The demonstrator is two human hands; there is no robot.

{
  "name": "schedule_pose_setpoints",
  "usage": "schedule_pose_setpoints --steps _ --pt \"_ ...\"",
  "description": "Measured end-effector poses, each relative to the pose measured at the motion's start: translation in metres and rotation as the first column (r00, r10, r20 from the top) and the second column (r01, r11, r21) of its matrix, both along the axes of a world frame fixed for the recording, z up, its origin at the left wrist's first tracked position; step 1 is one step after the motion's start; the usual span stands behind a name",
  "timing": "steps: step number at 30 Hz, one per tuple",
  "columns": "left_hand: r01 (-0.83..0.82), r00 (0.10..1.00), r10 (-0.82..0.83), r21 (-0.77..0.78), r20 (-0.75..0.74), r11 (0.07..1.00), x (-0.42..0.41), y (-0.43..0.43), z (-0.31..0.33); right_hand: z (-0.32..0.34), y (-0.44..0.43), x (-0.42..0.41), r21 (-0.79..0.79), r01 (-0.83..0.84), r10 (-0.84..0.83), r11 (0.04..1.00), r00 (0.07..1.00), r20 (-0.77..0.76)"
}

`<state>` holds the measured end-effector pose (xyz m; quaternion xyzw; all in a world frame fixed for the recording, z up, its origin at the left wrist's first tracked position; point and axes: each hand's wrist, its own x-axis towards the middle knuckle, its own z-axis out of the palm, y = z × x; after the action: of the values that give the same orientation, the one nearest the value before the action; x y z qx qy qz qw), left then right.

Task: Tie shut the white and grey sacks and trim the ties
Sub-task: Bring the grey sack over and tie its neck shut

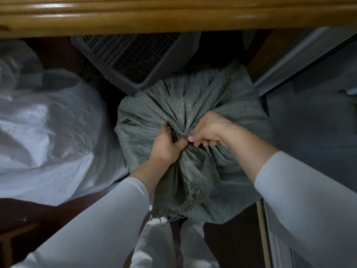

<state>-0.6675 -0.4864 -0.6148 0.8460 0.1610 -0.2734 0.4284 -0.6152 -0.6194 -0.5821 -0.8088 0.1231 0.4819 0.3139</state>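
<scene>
A full grey woven sack stands in the middle of the view, its mouth gathered into a bunched neck with a frayed flap hanging toward me. My left hand grips the gathered neck from the left. My right hand meets it from the right, fingers curled and pinching at the gather, where a thin pale tie shows between the two hands. A white woven sack lies to the left, untouched.
A grey perforated plastic crate leans behind the grey sack. A wooden ledge runs across the top. A pale frame and dark panel stand at the right. A thin wooden stick rises at lower right.
</scene>
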Motion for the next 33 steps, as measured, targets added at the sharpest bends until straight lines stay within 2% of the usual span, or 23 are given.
schedule_pose_setpoints --steps 3,6,8,10,12,15,24,33 --pt "-0.016 1.000 0.016 -0.008 -0.010 1.000 0.000 0.001 0.001 -0.003 0.007 0.000 -0.026 -0.011 0.009 1.000 0.998 -0.062" --pt "-0.018 1.000 0.017 0.023 0.006 1.000 0.001 -0.001 0.005 -0.003 0.009 0.000 0.018 0.037 -0.034 0.999 0.989 -0.142" --pt "-0.024 1.000 0.023 0.050 0.010 0.998 0.001 -0.003 0.008 -0.001 0.010 -0.003 0.018 -0.001 0.004 1.000 0.988 -0.155" --pt "-0.021 1.000 0.019 0.076 0.017 0.997 0.001 -0.003 0.008 0.001 0.011 -0.006 -0.004 -0.054 0.053 0.999 0.994 -0.094" --pt "-0.017 1.000 0.016 0.102 0.011 0.995 0.003 -0.004 0.007 -0.001 0.011 -0.009 -0.051 -0.076 0.078 0.996 0.996 0.044" --pt "-0.014 1.000 0.014 0.134 -0.003 0.991 0.005 -0.005 0.008 -0.010 0.004 -0.018 -0.029 -0.002 0.008 1.000 0.975 0.220" --pt "0.182 0.983 -0.185 0.202 -0.003 0.962 0.002 -0.005 0.007 -0.036 -0.002 -0.043 0.173 0.087 -0.134 0.981 0.949 0.285" --pt "0.344 0.934 -0.357 0.244 0.009 0.907 0.004 0.004 -0.006 -0.052 -0.002 -0.048 0.185 0.129 -0.180 0.974 0.937 0.299"
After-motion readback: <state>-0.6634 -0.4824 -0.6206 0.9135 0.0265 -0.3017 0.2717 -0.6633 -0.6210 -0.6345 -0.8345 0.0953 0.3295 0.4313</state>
